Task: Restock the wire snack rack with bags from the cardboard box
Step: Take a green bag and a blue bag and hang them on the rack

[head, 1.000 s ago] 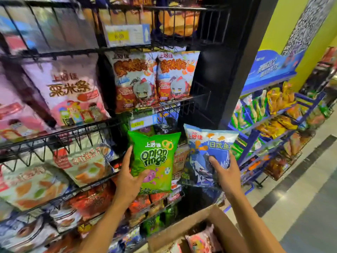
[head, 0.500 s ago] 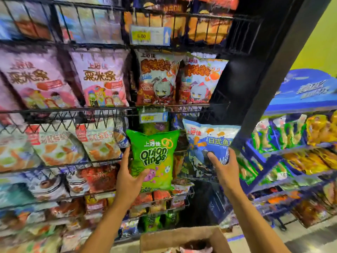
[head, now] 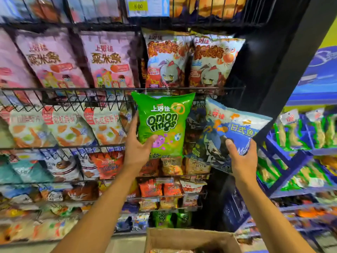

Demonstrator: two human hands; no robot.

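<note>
1. Cardboard box (head: 191, 238): cut off by the bottom edge. Only its far wall and a sliver of its contents show.
2. Green onion-rings bag (head: 164, 123): the lower left corner is covered by the thumb of the left hand (head: 138, 152), and most of the fingers are hidden behind the bag. The wire rack (head: 73, 89) slot behind it is hidden.
3. Blue bag (head: 235, 132): the lower right corner is covered by the right hand (head: 240, 159). The print is cut off at the bag's right edge.
4. Price tag (head: 147, 6): cut by the top edge, digits blurred.
5. Pink bags (head: 51, 59): print smeared, leftmost bag cut by the left edge.
6. Small packets (head: 171, 190) on the lower tiers: too blurred to read.
7. Blue shelf (head: 308, 152): blurred and cut by the right edge.
</note>
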